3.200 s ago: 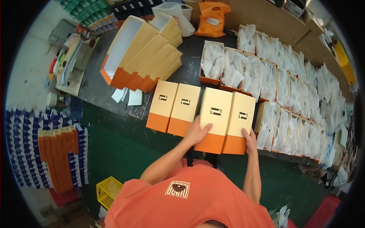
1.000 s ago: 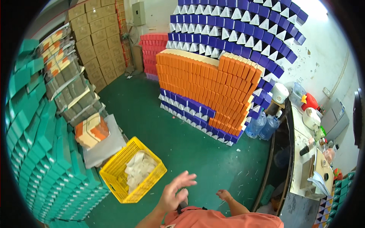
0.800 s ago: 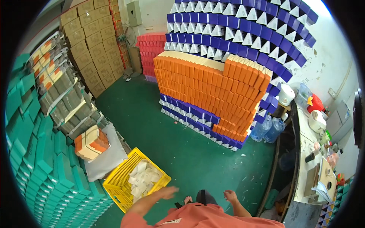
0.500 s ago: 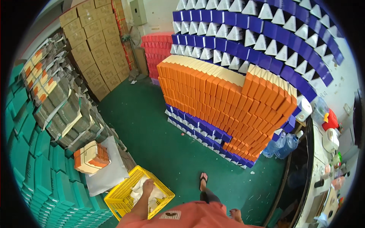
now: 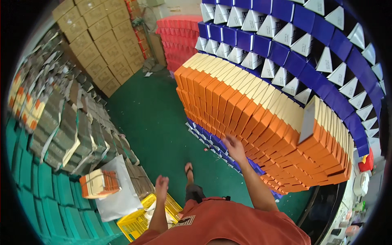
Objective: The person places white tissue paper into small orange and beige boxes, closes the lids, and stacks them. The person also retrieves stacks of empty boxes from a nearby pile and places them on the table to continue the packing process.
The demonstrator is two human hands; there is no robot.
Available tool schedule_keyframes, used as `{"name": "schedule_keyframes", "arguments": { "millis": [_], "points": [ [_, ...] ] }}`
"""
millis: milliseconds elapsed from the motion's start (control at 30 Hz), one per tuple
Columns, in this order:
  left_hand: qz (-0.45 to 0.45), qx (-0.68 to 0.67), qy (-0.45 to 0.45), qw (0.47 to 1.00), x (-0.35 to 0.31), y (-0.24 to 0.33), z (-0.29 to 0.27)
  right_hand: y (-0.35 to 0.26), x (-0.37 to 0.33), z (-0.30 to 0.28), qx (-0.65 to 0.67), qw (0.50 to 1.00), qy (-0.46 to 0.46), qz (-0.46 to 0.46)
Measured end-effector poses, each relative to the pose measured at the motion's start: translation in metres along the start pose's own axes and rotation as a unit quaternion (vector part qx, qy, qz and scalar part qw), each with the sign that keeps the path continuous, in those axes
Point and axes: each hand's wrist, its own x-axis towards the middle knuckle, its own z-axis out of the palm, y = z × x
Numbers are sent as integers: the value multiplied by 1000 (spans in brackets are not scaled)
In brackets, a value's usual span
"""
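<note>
A tall stack of orange and cream boxes [image 5: 261, 118] stands on the green floor, resting on a low row of blue boxes. My right hand [image 5: 234, 148] reaches toward the lower front of that stack, fingers spread, holding nothing. My left hand [image 5: 161, 183] hangs lower and to the left, empty, with fingers loosely curled, above a yellow plastic crate [image 5: 141, 220]. One box [image 5: 307, 119] on top of the stack sticks up above the others. My orange shirt fills the bottom edge.
A wall of blue and white boxes [image 5: 294, 36] rises behind the orange stack. Red boxes [image 5: 179, 36] and brown cartons [image 5: 98, 45] stand farther back. Teal boxes [image 5: 32, 183] and grey flat bundles [image 5: 69, 122] line the left. A small orange box pile [image 5: 100, 183] sits on white sheeting.
I have turned from the table of boxes to the storage area. Over the last second the view moved closer to the orange stack and my right hand rose toward it.
</note>
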Motion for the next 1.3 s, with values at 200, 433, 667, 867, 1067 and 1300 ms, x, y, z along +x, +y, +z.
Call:
{"name": "schedule_keyframes", "arguments": {
  "millis": [200, 433, 667, 867, 1067, 1300],
  "points": [
    [203, -21, -116, 972, 245, 218, 104, -42, 113, 78, 115, 981, 149, 55],
    [215, -108, -451, 859, 451, 394, 255, -70, 158, 138, 46, 933, 342, 107],
    [131, 11, -579, 805, 495, 409, 284, -71, 195, 163, 121, 878, 441, 141],
    [123, -12, -476, 871, 515, 405, 249, -75, 201, 173, 145, 889, 400, 166],
    [78, -62, -386, 917, 485, 367, 82, -140, 195, 194, 159, 934, 298, 118],
    [273, -168, -472, 821, 330, 412, 123, -206, 121, 80, 183, 927, 321, -62]
  ]
}}
